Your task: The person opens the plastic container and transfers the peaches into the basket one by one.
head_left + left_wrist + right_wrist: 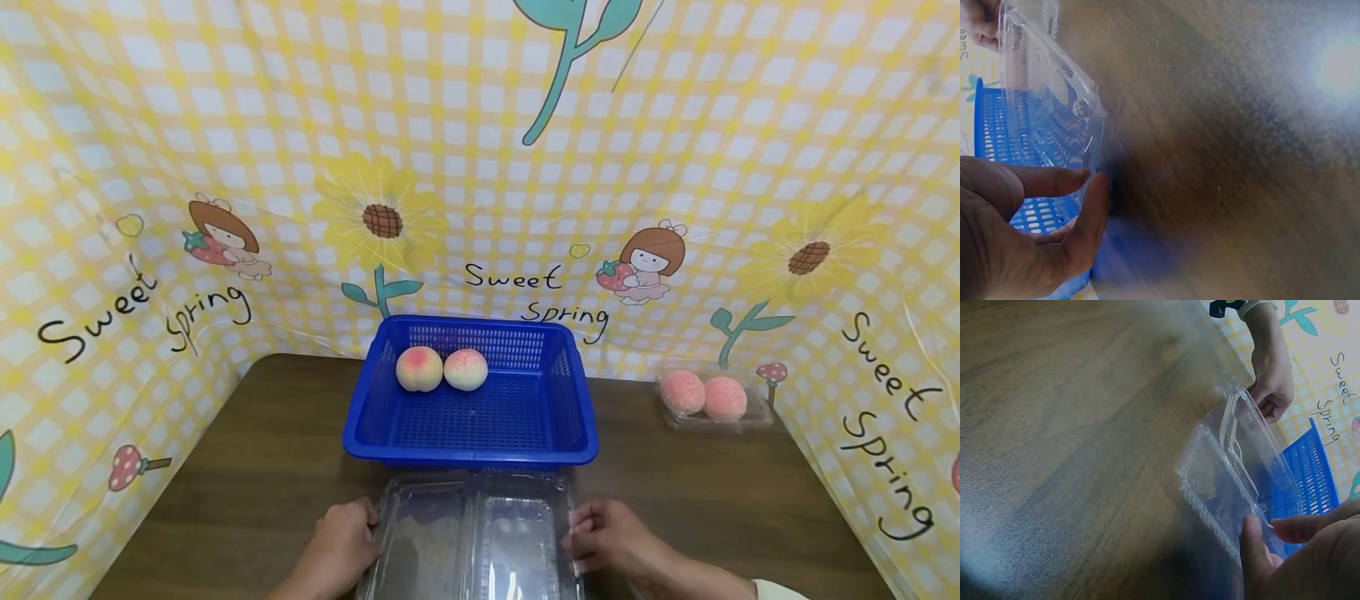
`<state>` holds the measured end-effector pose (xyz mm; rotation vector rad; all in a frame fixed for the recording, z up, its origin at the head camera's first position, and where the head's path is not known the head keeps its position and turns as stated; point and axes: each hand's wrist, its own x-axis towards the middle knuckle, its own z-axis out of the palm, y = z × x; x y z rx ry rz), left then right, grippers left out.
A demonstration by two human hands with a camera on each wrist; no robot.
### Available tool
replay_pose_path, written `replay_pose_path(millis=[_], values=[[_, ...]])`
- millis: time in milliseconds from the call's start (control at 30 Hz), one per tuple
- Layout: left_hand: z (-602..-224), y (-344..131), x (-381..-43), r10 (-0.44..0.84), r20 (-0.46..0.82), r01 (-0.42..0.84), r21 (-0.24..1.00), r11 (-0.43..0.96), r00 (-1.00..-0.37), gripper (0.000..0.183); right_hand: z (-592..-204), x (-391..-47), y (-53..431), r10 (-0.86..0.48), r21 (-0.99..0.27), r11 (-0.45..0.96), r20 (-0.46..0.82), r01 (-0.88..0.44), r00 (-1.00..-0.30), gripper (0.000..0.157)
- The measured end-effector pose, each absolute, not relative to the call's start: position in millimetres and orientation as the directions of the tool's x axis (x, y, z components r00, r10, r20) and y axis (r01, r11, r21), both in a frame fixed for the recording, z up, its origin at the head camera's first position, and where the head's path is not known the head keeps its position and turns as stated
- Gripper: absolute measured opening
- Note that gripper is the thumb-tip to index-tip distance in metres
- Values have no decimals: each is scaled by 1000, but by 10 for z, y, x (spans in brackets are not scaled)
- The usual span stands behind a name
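Observation:
A clear plastic clamshell box [472, 542] lies unfolded in front of the blue basket [472, 457], its two halves side by side. At its left edge, my left hand [341, 542] pinches the rim; the left wrist view shows thumb and finger meeting on the plastic [1054, 81]. My right hand [611, 533] holds the opposite edge, with thumb and fingers on the rim in the right wrist view [1297, 550]. Inside the basket, two peaches sit at the back left: a yellowish one [419, 369] and a paler one [466, 370].
To the right on the brown table [675, 483] stands a closed clear box [716, 423] with two pink peaches [683, 392] in it. A yellow checked cloth [480, 217] with printed flowers and lettering hangs behind the table and along both sides.

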<state>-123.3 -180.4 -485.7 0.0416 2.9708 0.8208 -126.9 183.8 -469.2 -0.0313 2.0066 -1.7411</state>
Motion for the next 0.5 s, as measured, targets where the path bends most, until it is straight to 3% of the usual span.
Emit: replay_pose_path(millis=[200,500], values=[[-4806,-1888,-1238,-5,-162,-89,510,856,-987,21,-4656,-1286,1734,-318,-932,174,-359,319,-877,39],[-4604,-2238,-1219,-56,-187,-150,537,830,-981,27,-4597,-1264,1450,-329,-934,141,-356,327,-875,38]])
